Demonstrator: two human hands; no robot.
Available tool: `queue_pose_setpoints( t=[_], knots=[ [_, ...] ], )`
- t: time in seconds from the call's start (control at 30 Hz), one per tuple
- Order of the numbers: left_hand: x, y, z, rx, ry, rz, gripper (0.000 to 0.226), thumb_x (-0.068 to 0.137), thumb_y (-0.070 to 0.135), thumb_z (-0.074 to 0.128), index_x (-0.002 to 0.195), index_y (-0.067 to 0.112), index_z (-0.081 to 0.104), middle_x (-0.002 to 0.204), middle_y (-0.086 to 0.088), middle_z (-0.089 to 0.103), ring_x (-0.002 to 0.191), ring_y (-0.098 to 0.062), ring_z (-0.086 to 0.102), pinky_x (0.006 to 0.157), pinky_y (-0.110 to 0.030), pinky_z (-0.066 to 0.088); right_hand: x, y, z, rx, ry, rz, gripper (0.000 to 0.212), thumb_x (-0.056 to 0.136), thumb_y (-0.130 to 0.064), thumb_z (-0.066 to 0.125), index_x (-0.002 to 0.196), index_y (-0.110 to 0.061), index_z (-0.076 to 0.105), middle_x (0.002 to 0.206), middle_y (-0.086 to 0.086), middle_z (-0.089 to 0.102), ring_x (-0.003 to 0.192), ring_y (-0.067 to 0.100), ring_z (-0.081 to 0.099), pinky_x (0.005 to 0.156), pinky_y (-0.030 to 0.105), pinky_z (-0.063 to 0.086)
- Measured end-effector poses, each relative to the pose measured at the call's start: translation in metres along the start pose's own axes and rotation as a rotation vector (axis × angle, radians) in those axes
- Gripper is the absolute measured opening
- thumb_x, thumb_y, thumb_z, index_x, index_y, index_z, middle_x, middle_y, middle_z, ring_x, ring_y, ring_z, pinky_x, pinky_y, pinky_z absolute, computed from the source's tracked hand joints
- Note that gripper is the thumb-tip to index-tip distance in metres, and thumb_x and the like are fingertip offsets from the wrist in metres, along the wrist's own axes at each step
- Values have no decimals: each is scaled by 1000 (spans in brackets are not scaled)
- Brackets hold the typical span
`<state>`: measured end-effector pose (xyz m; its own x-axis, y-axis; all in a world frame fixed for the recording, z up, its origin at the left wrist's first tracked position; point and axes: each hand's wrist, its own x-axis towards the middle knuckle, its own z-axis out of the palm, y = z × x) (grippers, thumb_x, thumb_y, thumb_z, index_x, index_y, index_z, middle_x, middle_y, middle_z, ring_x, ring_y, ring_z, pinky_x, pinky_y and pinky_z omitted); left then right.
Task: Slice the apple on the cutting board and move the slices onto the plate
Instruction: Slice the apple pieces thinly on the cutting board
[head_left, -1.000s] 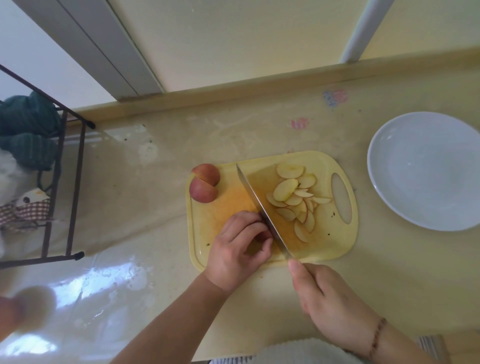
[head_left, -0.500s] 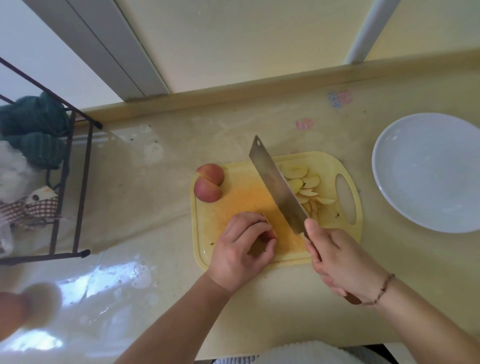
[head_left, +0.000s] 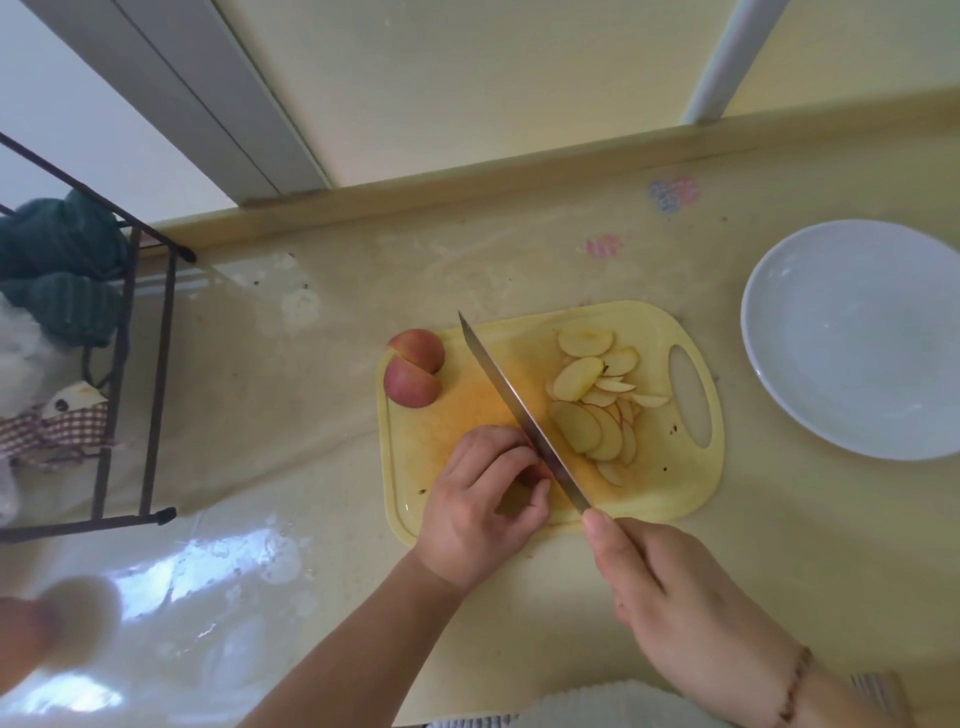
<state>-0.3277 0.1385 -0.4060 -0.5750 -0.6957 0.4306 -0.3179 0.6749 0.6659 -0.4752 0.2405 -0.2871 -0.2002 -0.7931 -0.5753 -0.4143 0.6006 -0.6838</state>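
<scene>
On the cutting board (head_left: 670, 499), the left hand (head_left: 480, 506) pins an apple piece, mostly hidden beneath its curled grip; the right hand (head_left: 660, 587) clenches a knife (head_left: 519, 410) beside it.

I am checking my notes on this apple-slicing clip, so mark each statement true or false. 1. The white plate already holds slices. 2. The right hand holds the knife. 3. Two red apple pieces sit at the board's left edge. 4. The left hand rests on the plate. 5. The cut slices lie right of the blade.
1. False: the round white plate is bare; the pale apple slices lie on the yellow plastic cutting board.
2. True: the right hand grips the steel knife.
3. True: two red-skinned apple pieces sit there.
4. False: the left hand is on the board, beside the blade.
5. True.
</scene>
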Motion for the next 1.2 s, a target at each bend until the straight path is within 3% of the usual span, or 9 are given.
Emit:
queue_pose_setpoints(
  t=[0.2, 0.37, 0.57, 0.8, 1.2],
  knots=[
    [0, 0, 0, -10, 21, 2, 18, 77, 1, 85, 91, -3, 74, 102, -11, 69, 97, -23, 65, 87, -33, 55, -2, -4, 3, -12, -6, 16, 64, 76, -71, 17, 60, -14, 42, 51, 1, 46, 49, 10, 42, 56, 28, 38],
    [-1, -1, 1, -24, 38, 2, 19, 77, 2, 84, 93, -2, 74, 105, -8, 68, 100, -22, 64, 88, -31, 54, -4, -7, 8, -40, 16, -15, 63, 74, -71, 13, 59, -16, 41, 56, -16, 54, 56, 9, 47, 58, 23, 38],
    [-1, -2, 1, -21, 35, -2, 20, 77, 4, 84, 93, -2, 74, 105, -8, 67, 101, -21, 63, 92, -26, 51, -2, -10, 12, -5, 31, -19, 58, 75, -70, 15, 59, -21, 41, 56, -22, 54, 57, 5, 49, 59, 19, 39],
    [0, -1, 1, -35, 30, 9, 29, 73, -1, 87, 99, -1, 73, 109, -7, 67, 102, -22, 65, 88, -34, 55, -1, -11, 11, 0, 58, -32, 58, 77, -69, 17, 59, -21, 43, 60, -26, 56, 60, 4, 51, 57, 17, 40],
    [0, -1, 0, -51, 17, 17, 30, 73, 0, 87, 99, 0, 72, 110, -6, 66, 103, -21, 64, 86, -37, 56, -3, -13, 9, 29, 52, -17, 53, 80, -65, 19, 58, -21, 41, 54, -18, 53, 54, 7, 48, 56, 19, 38]
  ],
)
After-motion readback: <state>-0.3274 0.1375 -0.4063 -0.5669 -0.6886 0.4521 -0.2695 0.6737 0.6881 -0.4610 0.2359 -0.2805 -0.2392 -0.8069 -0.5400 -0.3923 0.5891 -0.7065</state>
